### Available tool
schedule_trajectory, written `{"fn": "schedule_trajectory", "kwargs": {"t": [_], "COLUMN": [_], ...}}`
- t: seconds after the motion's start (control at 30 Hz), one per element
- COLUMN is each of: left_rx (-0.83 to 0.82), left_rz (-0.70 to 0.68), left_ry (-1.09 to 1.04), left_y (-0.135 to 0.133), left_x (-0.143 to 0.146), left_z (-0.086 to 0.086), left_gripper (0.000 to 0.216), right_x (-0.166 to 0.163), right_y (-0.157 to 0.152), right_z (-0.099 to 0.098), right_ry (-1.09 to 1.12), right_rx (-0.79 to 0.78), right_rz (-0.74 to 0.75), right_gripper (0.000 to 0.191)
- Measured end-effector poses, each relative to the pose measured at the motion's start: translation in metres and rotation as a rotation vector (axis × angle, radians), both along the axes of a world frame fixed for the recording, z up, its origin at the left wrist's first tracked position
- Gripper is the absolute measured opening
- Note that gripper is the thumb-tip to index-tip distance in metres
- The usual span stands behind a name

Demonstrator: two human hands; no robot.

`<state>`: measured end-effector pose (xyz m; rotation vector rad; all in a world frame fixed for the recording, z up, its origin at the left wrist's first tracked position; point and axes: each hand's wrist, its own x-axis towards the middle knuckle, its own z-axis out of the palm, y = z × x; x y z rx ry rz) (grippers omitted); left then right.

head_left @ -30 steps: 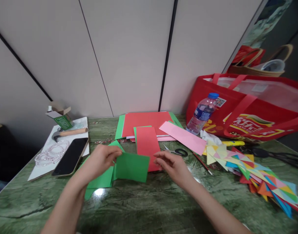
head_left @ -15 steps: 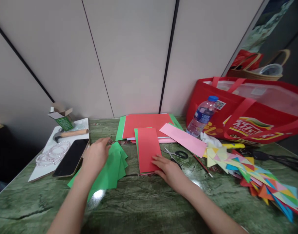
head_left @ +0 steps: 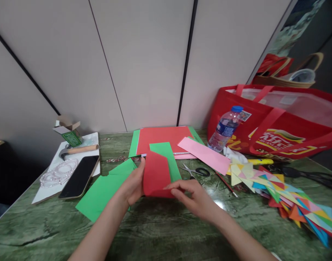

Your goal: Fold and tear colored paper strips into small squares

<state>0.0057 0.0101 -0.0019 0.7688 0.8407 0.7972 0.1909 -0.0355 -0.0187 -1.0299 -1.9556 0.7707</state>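
Observation:
Both my hands hold a red paper sheet [head_left: 155, 174] lifted off the green marble table [head_left: 166, 232]. My left hand [head_left: 135, 183] grips its left edge with thumb in front. My right hand [head_left: 191, 194] pinches its lower right corner. Under where the red sheet lay, a green strip [head_left: 168, 159] is uncovered. A stack of folded green papers [head_left: 106, 190] lies to the left of my left hand.
Behind lie a red-and-green paper stack [head_left: 162, 137], a pink strip [head_left: 204, 154] and scissors [head_left: 197, 171]. A phone [head_left: 79, 175], bead bracelets [head_left: 57, 172], hammer [head_left: 77, 149] and small box [head_left: 68, 132] sit left. A water bottle [head_left: 225, 128], red bag [head_left: 277, 123] and coloured folded paper pieces [head_left: 285, 197] fill the right.
My left hand let go of the green papers and moved right. Both hands picked the red sheet up off the table, baring the green strip beneath.

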Motion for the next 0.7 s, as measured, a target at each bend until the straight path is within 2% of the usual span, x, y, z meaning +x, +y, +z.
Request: {"fn": "schedule_trajectory", "kwargs": {"t": [0.1, 0.17, 0.23, 0.33, 0.43, 0.6, 0.7], "left_rx": [-0.002, -0.003, -0.010, -0.017, -0.008, 0.072, 0.186], "left_rz": [0.069, 0.068, 0.028, -0.041, -0.090, -0.139, -0.127], "left_ry": [-0.008, -0.015, 0.005, 0.076, 0.117, 0.138, 0.173], "left_y": [-0.001, -0.003, -0.007, -0.012, -0.015, -0.017, -0.016], "left_x": [0.000, 0.002, 0.005, 0.010, 0.012, 0.012, 0.010], "left_z": [-0.001, 0.000, 0.001, 0.002, 0.002, 0.001, 0.002], "left_gripper": [0.037, 0.040, 0.037, 0.031, 0.033, 0.040, 0.049], "right_x": [-0.004, -0.004, -0.003, 0.003, 0.008, 0.010, 0.009], "right_y": [-0.004, -0.002, 0.002, 0.010, 0.014, 0.014, 0.012], "right_z": [0.001, -0.002, -0.007, -0.012, -0.015, -0.017, -0.016], "right_ry": [-0.025, 0.015, 0.076, 0.126, 0.116, 0.128, 0.135], "right_rx": [-0.075, -0.082, -0.013, 0.188, 0.288, 0.148, 0.133], "right_rz": [0.072, 0.025, -0.095, -0.283, -0.381, -0.409, -0.422], "right_gripper": [0.019, 0.015, 0.011, 0.007, 0.006, 0.011, 0.012]}}
